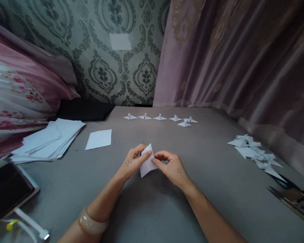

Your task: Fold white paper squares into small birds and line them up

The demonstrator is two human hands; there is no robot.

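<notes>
Between my two hands, above the grey table (152, 216), is a small folded piece of white paper (147, 166) with a pointed top and a pointed lower corner. My left hand (134, 161) grips its left side, the thumb lying across the front near the top. On the right edge, my right hand (171, 164) pinches the paper between thumb and fingers. Both hands are closed on it. Beyond them stand several small folded paper figures with spread wings (159, 117). A loose square of white paper (98, 139) lies to the left.
At the left are a stack of white sheets (66, 135), a black folded cloth (86, 109) and a dark-screened device (8, 190) with a white cable (31, 222). More folded paper figures (255, 152) are heaped at the right, near a dark object (291, 197). Curtains (205, 60) hang behind.
</notes>
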